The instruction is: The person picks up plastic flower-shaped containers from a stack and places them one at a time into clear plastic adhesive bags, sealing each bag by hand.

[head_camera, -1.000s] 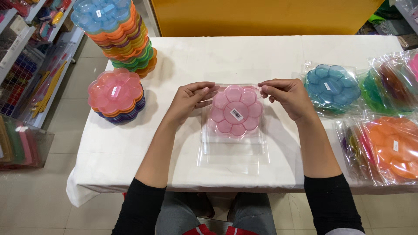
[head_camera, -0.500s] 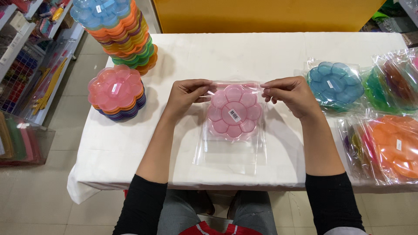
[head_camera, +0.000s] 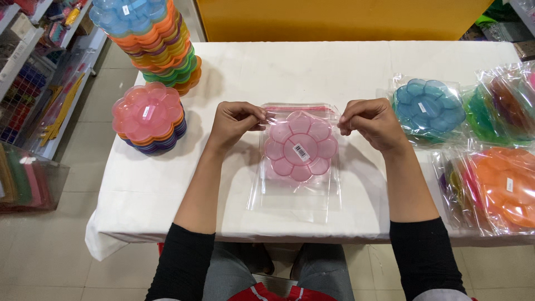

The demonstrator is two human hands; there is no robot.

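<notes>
Shop floor, looks like. Stocked display racks [head_camera: 33, 72] at one side, stacks of flower-shaped plastic trays [head_camera: 153, 42], bagged trays [head_camera: 490, 150] on a white-clothed table [head_camera: 312, 67].

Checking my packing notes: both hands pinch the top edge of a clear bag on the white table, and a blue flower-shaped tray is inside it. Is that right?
Only the colour is wrong. The head view shows the left hand and right hand pinching the clear bag's top edge on the white table, but the flower-shaped tray inside is pink.
</notes>
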